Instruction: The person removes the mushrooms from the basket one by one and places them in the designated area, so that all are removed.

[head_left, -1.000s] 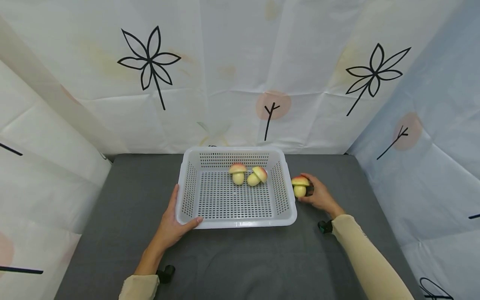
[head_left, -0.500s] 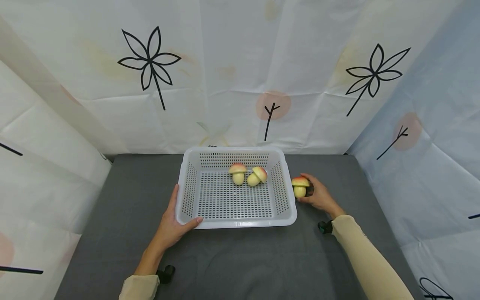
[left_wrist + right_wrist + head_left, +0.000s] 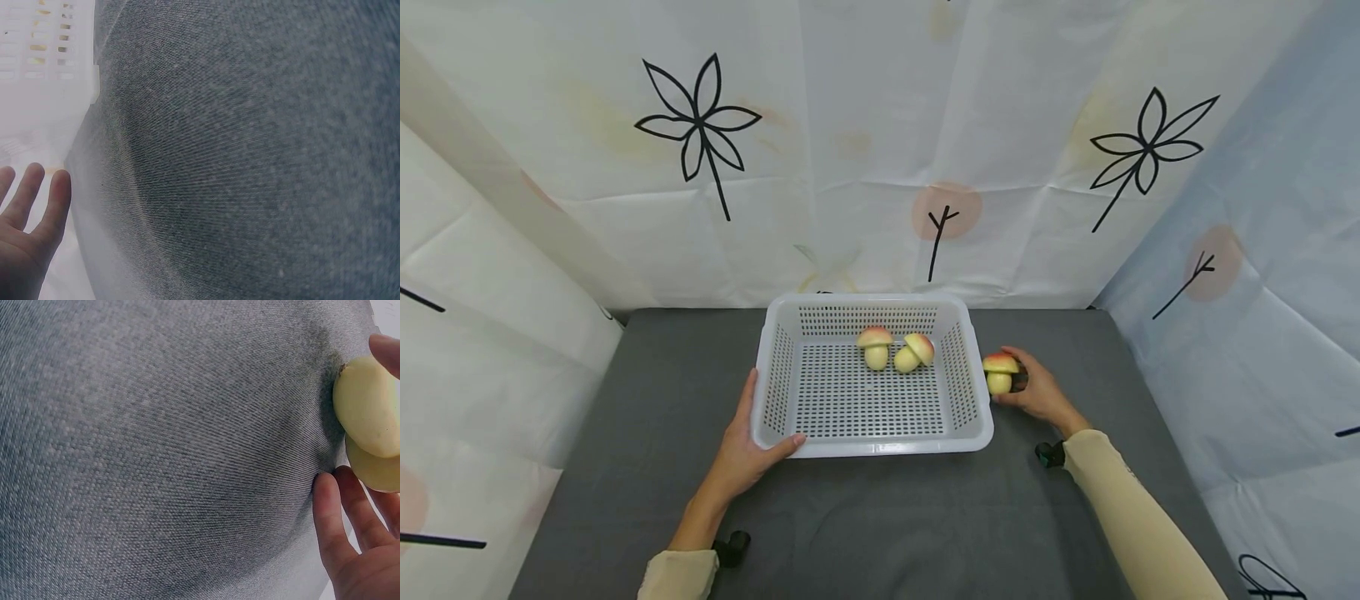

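Note:
A white perforated plastic basket (image 3: 872, 447) stands on the grey cloth. Two toy mushrooms with red-yellow caps lie in its back right part, one upright mushroom (image 3: 876, 357) and one tilted mushroom (image 3: 907, 359). Outside the right wall is a third toy mushroom (image 3: 999, 382), its pale stem toward me. My right hand (image 3: 1037, 392) holds this one between thumb and fingers; the right wrist view shows its rounded stem (image 3: 369, 406) close over the cloth. At the basket's front left corner rests my left hand (image 3: 741, 458), thumb on the front rim and straight fingers along the left side.
Grey cloth (image 3: 880, 533) covers the table. White printed fabric (image 3: 865, 150) rises behind the basket, close to its back rim, with more fabric walls at left and right. A small black device (image 3: 732, 547) is strapped to the left wrist, another device (image 3: 1049, 454) to the right.

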Action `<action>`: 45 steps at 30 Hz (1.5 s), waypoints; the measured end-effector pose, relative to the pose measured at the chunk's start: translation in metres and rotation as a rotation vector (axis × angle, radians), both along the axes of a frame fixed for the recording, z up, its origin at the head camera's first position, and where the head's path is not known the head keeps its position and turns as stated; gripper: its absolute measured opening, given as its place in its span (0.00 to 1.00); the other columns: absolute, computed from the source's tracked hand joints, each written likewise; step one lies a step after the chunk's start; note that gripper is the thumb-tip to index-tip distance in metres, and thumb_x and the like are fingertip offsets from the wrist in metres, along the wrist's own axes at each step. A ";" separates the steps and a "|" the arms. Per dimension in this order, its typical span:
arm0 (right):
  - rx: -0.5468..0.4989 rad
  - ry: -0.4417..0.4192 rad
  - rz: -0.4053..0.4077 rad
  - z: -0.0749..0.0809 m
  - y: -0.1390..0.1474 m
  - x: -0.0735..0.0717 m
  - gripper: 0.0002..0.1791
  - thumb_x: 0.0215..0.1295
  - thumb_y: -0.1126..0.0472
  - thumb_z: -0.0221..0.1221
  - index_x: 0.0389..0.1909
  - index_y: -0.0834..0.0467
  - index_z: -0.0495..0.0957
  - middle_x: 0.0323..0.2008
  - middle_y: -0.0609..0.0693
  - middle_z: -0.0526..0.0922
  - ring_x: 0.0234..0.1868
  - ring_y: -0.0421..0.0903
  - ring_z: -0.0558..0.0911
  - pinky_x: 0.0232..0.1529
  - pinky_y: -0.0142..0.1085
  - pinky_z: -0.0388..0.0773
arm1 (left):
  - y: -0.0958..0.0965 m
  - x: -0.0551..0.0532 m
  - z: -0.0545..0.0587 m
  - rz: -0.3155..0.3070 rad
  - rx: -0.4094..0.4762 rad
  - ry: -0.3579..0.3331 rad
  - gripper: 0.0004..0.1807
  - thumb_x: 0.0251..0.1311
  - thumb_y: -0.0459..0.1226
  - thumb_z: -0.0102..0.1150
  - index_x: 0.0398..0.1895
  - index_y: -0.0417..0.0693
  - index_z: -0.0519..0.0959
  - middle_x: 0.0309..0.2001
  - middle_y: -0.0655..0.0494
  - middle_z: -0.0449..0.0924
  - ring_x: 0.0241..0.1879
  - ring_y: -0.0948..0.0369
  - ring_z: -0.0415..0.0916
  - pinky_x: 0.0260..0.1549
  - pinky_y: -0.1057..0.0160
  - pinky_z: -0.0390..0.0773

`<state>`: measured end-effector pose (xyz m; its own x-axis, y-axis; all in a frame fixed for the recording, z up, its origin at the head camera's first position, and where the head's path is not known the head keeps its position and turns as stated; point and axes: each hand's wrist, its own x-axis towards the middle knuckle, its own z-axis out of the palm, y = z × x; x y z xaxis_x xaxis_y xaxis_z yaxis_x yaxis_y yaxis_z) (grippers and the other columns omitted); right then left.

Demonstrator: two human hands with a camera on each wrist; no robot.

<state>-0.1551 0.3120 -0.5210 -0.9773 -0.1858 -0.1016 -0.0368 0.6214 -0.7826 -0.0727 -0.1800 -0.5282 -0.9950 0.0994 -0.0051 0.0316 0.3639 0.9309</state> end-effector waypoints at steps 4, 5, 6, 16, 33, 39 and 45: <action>-0.008 -0.006 -0.005 0.000 0.000 0.000 0.51 0.52 0.73 0.74 0.75 0.69 0.56 0.68 0.72 0.63 0.57 0.72 0.75 0.51 0.56 0.78 | 0.000 0.001 0.003 0.000 -0.005 0.003 0.71 0.50 0.39 0.81 0.82 0.68 0.32 0.79 0.47 0.51 0.65 0.44 0.70 0.56 0.52 0.73; -0.009 -0.008 -0.009 0.001 0.000 0.001 0.51 0.52 0.73 0.74 0.75 0.69 0.56 0.69 0.71 0.63 0.57 0.72 0.75 0.51 0.56 0.78 | 0.000 0.001 0.003 -0.001 -0.003 0.005 0.71 0.50 0.40 0.81 0.82 0.68 0.32 0.79 0.47 0.51 0.65 0.44 0.70 0.57 0.50 0.72; -0.007 -0.011 -0.007 0.001 0.000 0.001 0.52 0.52 0.73 0.74 0.75 0.69 0.55 0.69 0.71 0.62 0.57 0.72 0.75 0.50 0.55 0.78 | 0.001 0.001 0.004 -0.002 -0.002 0.007 0.71 0.50 0.39 0.80 0.82 0.68 0.31 0.79 0.47 0.50 0.65 0.44 0.70 0.57 0.47 0.72; 0.012 -0.022 -0.028 0.010 0.001 0.005 0.52 0.55 0.68 0.75 0.76 0.68 0.54 0.70 0.71 0.61 0.64 0.70 0.69 0.57 0.60 0.73 | -0.001 0.000 0.001 0.000 -0.006 -0.022 0.70 0.51 0.39 0.80 0.82 0.69 0.32 0.80 0.49 0.47 0.67 0.44 0.67 0.57 0.61 0.70; 0.085 0.016 -0.049 0.034 0.005 0.008 0.52 0.57 0.62 0.75 0.77 0.65 0.54 0.71 0.72 0.60 0.67 0.71 0.65 0.60 0.63 0.68 | -0.001 0.003 0.004 -0.004 -0.010 -0.006 0.70 0.50 0.40 0.80 0.82 0.71 0.32 0.79 0.49 0.51 0.64 0.46 0.71 0.57 0.49 0.72; 0.091 0.045 -0.029 0.045 0.007 0.009 0.52 0.59 0.61 0.74 0.78 0.64 0.54 0.71 0.71 0.61 0.67 0.71 0.65 0.61 0.64 0.65 | 0.000 0.003 0.005 0.001 -0.019 -0.010 0.70 0.51 0.40 0.80 0.82 0.70 0.32 0.79 0.48 0.51 0.64 0.45 0.71 0.54 0.62 0.72; 0.095 0.090 -0.010 0.060 0.003 0.010 0.52 0.59 0.59 0.74 0.78 0.64 0.54 0.71 0.70 0.61 0.67 0.71 0.65 0.62 0.65 0.64 | 0.005 0.006 0.020 -0.002 -0.003 -0.019 0.68 0.53 0.37 0.78 0.83 0.61 0.33 0.79 0.43 0.51 0.64 0.40 0.70 0.54 0.66 0.70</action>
